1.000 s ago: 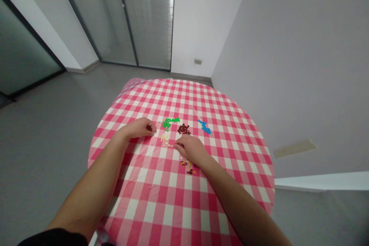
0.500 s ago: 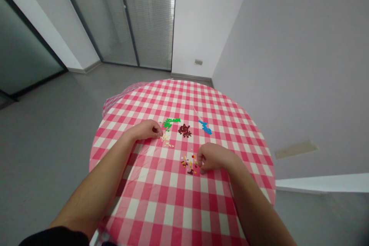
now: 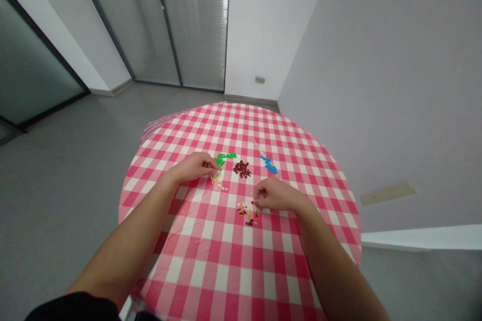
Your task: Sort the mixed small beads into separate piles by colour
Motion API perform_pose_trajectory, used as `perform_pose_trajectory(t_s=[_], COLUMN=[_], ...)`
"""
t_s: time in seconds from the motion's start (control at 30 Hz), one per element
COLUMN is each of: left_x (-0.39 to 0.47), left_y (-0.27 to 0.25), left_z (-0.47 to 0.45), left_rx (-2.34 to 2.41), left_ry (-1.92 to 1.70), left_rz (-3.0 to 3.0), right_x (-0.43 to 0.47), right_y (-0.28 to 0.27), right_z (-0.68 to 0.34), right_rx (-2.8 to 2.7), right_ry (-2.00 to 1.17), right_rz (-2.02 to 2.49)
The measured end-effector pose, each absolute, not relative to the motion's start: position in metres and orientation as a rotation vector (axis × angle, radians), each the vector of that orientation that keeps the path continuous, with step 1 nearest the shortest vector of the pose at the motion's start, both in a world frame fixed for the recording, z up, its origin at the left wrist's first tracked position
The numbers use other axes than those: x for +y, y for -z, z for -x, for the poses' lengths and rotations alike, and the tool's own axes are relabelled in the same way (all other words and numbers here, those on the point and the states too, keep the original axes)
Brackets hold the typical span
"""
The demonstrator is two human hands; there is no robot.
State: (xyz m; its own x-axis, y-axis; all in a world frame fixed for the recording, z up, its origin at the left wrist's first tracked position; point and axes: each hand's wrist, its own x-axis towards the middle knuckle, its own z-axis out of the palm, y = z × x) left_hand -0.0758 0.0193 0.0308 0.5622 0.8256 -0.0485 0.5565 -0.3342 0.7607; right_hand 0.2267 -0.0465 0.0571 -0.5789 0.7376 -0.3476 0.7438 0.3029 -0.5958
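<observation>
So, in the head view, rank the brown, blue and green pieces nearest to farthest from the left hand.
1. Green pieces: beside the left hand.
2. Brown pieces: right of the green pieces.
3. Blue pieces: further right.

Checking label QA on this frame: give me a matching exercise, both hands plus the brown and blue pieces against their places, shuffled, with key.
Things
1. left hand
2. right hand
3. brown pieces
4. blue pieces

Places
A. at the right edge of the mixed-colour pieces
B. rightmost cluster on the checked cloth
C. at the left of the green pieces and cream pieces
D. between the green and blue clusters

Pairs: 1-C, 2-A, 3-D, 4-B
</observation>
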Motion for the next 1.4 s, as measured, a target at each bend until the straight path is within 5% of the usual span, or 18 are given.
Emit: perform_pose_trajectory(t_s=[0.27,0.63,1.4], left_x=[-0.01,-0.02,-0.015], left_y=[-0.031,-0.029,-0.037], left_z=[0.017,0.002,0.012], left_rx=[0.69,0.709,0.754], left_ry=[-0.778,-0.897,-0.737], left_rz=[-2.377,-2.388,-2.334], right_x=[-0.034,-0.033,-0.029], right_y=[-0.029,-0.018,-0.021], right_z=[-0.219,-0.211,-0.228], right_rx=[2.559,2.383,2.274], right_ry=[1.991,2.479,2.493], right_rz=[-1.669,-1.782,-1.805])
